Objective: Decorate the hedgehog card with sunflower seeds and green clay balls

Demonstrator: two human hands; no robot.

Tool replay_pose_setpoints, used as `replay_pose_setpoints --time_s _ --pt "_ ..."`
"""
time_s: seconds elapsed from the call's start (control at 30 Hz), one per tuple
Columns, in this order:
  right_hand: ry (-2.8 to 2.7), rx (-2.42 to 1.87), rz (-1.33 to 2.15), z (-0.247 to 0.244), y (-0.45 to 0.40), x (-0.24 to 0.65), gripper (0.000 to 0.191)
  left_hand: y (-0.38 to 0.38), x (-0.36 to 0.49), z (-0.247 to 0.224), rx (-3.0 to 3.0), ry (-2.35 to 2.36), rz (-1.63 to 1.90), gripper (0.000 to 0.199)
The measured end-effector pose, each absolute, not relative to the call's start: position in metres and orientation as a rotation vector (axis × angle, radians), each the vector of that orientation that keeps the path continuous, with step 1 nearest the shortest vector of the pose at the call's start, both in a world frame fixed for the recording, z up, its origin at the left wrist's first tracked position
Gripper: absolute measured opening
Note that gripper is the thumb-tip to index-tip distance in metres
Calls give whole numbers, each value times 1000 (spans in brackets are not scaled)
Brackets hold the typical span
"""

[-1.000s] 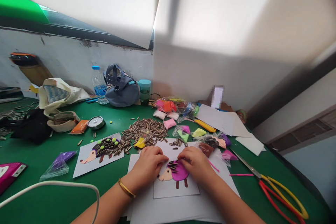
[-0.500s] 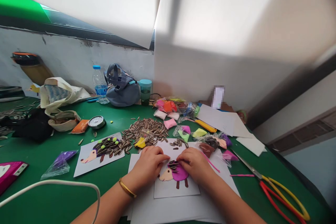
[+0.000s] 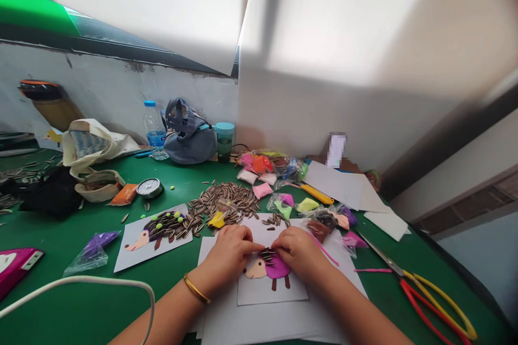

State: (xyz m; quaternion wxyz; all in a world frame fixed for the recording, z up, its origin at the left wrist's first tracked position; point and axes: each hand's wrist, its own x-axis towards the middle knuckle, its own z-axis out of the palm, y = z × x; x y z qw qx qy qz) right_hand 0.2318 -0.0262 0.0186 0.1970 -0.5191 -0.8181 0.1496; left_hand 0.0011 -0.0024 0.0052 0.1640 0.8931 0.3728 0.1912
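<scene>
A white card (image 3: 297, 294) lies on white sheets, bearing a hedgehog shape with a purple clay body (image 3: 279, 268), a peach face and brown legs. Several striped seeds (image 3: 267, 256) stand in the clay's upper left. My left hand (image 3: 231, 248) rests at the card's upper left, index finger stretched to the seeds' top edge. My right hand (image 3: 294, 250) is at the body's upper right, its fingers bent together by the clay; their tips are partly hidden, so what they hold cannot be made out. Just above lies a small group of loose seeds (image 3: 275, 220).
A seed pile (image 3: 229, 199) lies behind my left hand, beside a finished-looking hedgehog card (image 3: 133, 256). Scissors (image 3: 400, 272) lie at the right, near a yellow cutter (image 3: 318, 193) and clay packets (image 3: 307, 204). A white cable (image 3: 101, 280) curves over the left front.
My left index finger has stretched slightly to the right, over the top of the seeds in the clay. My right hand has barely moved.
</scene>
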Motion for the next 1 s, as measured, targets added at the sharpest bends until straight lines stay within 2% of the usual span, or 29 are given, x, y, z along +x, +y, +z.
replay_pose_setpoints --time_s 0.47,0.8,1.0 --pt "-2341 -1408 388 16 -25 232 21 -2 1 5 2542 1076 520 50" --pt "-2196 -1421 529 25 -22 248 26 -3 2 7 2523 1074 525 49" --pt "-2263 -1549 308 29 9 236 20 -3 1 10 2511 1086 520 47"
